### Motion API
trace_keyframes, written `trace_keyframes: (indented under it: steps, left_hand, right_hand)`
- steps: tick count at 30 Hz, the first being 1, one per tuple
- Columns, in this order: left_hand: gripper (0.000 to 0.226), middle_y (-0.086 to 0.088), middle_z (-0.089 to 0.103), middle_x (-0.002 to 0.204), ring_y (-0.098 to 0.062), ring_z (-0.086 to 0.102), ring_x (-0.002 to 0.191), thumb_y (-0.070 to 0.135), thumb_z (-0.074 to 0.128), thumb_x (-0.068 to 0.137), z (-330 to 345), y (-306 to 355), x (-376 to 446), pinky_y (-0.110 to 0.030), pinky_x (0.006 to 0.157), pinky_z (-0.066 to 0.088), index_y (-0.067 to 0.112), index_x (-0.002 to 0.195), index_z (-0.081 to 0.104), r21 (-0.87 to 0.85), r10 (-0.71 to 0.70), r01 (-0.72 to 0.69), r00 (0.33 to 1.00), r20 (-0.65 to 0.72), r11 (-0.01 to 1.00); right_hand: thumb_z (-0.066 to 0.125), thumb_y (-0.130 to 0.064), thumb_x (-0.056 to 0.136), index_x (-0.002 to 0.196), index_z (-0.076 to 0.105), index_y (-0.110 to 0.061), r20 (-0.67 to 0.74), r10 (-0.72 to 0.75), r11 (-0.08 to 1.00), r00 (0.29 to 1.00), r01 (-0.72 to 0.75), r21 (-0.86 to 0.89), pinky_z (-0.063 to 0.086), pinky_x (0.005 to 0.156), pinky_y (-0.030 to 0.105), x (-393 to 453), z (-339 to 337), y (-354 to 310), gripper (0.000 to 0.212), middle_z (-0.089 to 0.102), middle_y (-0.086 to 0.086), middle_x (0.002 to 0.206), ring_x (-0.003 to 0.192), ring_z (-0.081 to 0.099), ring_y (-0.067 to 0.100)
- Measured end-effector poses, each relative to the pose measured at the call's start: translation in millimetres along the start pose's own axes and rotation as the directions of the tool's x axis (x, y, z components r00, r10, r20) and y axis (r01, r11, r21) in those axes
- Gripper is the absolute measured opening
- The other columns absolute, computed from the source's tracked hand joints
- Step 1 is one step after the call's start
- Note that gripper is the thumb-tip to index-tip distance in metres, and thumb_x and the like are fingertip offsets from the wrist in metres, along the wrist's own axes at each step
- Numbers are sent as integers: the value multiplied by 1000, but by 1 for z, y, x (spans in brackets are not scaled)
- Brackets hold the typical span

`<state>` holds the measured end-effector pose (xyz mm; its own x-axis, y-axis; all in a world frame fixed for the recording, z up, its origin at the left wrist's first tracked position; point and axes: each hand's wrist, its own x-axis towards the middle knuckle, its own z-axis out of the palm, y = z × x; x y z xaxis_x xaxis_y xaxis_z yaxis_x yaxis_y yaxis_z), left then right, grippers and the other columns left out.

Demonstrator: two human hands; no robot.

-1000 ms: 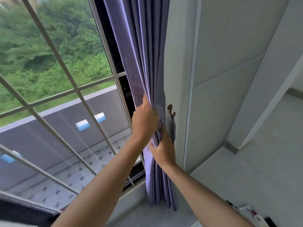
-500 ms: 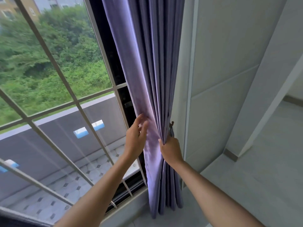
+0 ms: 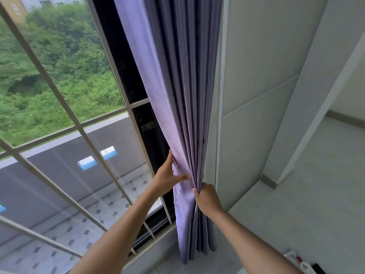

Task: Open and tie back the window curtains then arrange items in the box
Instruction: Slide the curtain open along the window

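Head view, looking down and forward: the curtain (image 3: 177, 107) hangs gathered into a tight bundle of folds at the right edge of the window (image 3: 65, 99), pressed close to the wall (image 3: 254, 80). Its long axis runs top to bottom, leaning a little from upper left to lower right in this wide-angle picture, with the hem just above the floor, below both hands.

The right hand (image 3: 208, 198) grips the bundle at its narrowest point, fingers curled round the folds from the wall side. This looks like the waist where a tie would go, so the grip probably serves to keep the pleats packed together. The left hand (image 3: 167, 177) lies just left of and slightly above the right one, on the window side of the cloth. Its fingers are mostly straight; the thumb presses flat across the outermost light fold while the other fingers reach behind the curtain's edge. Judging by that, it is sweeping the loose outer panel in toward the bundle rather than holding it firmly.

No tie-back or hook shows; anything on the wall behind the right hand is hidden by hand and cloth. So the tying seems not yet done.

Beyond the left hand, the window bars (image 3: 83, 135) and greenery are in view. Near the right forearm, some small items (image 3: 304, 264) lie on the floor (image 3: 306, 204); I cannot tell what they are.
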<state>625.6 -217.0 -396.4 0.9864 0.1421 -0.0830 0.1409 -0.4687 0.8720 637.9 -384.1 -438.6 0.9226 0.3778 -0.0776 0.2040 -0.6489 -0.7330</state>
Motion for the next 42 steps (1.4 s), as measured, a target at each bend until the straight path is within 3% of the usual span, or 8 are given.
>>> trace_keyframes:
  steps: [4, 14, 17, 21, 26, 32, 39, 42]
  left_hand:
    - [127, 17, 20, 156, -2, 21, 142, 52, 83, 57, -3, 6, 6, -31, 114, 28, 37, 150, -1, 31, 4, -7, 996, 88, 999]
    - [116, 22, 31, 140, 1, 31, 128, 14, 84, 68, -9, 24, 6, -21, 107, 27, 27, 150, 4, 11, 19, -22, 975, 222, 1000]
    - [86, 15, 55, 115, 6, 58, 103, 3, 82, 68, -7, 32, 2, -21, 97, 47, 20, 135, 31, -23, -9, 13, 990, 140, 1000]
    - [33, 14, 66, 76, 4, 66, 72, 1, 79, 71, 0, 32, 2, -20, 76, 57, 19, 90, 59, 58, -23, 19, 998, 65, 998]
    - [31, 14, 66, 84, 7, 63, 76, 6, 80, 71, 3, 35, 4, -8, 66, 49, 25, 87, 61, 57, -72, 69, 996, 59, 996]
    - [32, 12, 69, 82, -3, 65, 81, 8, 83, 66, 1, 43, 6, -20, 80, 53, 26, 86, 66, 146, -158, 135, 975, 155, 980]
    - [45, 10, 65, 96, 1, 59, 82, 8, 83, 68, 7, 43, 3, -8, 69, 47, 20, 105, 60, 96, -123, 115, 989, 77, 989]
    - [53, -2, 62, 115, -9, 57, 97, 7, 79, 74, 16, 40, 6, -15, 82, 45, 10, 121, 56, 71, -105, 103, 994, 38, 992]
  right_hand:
    - [41, -17, 100, 112, 61, 1, 49, 38, 998, 998, -36, -51, 39, 70, 24, 2, -3, 0, 29, 66, 16, 106, 97, 63, 32]
    - [45, -14, 99, 112, 59, 2, 209, 61, 979, 976, -19, -201, 47, 78, 31, 12, -2, -9, 26, 64, 19, 110, 98, 63, 33]
    - [46, -13, 97, 114, 59, -1, 227, 68, 984, 971, -27, -178, 52, 82, 35, 17, 1, -10, 24, 64, 18, 110, 97, 63, 33]
    - [47, -14, 97, 120, 54, -4, 234, 81, 972, 969, -25, -234, 49, 85, 35, 21, 2, -12, 27, 61, 16, 118, 105, 61, 33]
    - [50, -14, 96, 129, 48, -6, 230, 113, 947, 967, -35, -318, 48, 94, 38, 22, 1, -14, 34, 56, 14, 126, 114, 57, 33]
    - [42, -15, 99, 125, 53, -3, 131, 97, 919, 987, -38, -393, 47, 92, 37, 15, 5, -15, 30, 61, 14, 120, 111, 60, 32]
    - [40, -14, 99, 122, 54, -4, 77, 120, 938, 990, -88, -336, 49, 92, 39, 10, 7, -13, 28, 61, 15, 121, 111, 60, 33]
    - [40, -7, 98, 121, 55, -4, 48, 121, 939, 991, -99, -329, 51, 91, 39, 9, 4, -11, 28, 63, 15, 121, 111, 61, 32]
